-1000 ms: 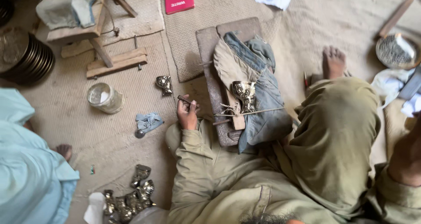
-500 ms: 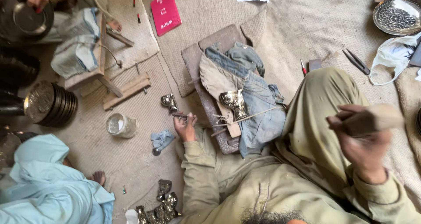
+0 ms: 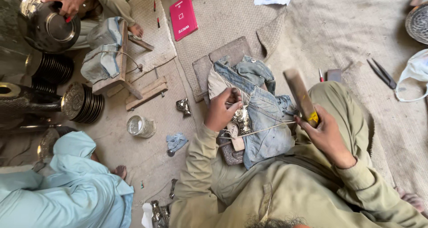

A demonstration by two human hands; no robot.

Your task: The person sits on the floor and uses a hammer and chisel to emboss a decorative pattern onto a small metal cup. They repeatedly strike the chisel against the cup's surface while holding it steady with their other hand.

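Note:
My left hand [image 3: 221,108] grips a thin metal tool against a small shiny metal piece [image 3: 242,119]. That piece is tied with cord onto a work block [image 3: 223,60] padded with blue denim cloth [image 3: 263,116]. My right hand [image 3: 324,134] is raised to the right of the block, closed round a wooden mallet handle [image 3: 300,94] with a yellow band. The mallet's top end looks blurred.
A second small metal piece [image 3: 183,106], a glass jar [image 3: 140,126] and a blue rag [image 3: 177,141] lie left of the block. Stacked metal plates [image 3: 84,104], a wooden stool [image 3: 117,58], a red booklet [image 3: 183,17], shears [image 3: 382,74]. One person in light blue [image 3: 67,188]; another holds a steel bowl [image 3: 49,27].
My left hand moved from the block's left edge onto the metal piece. My right hand brought the mallet up and in toward the block. The view shifted.

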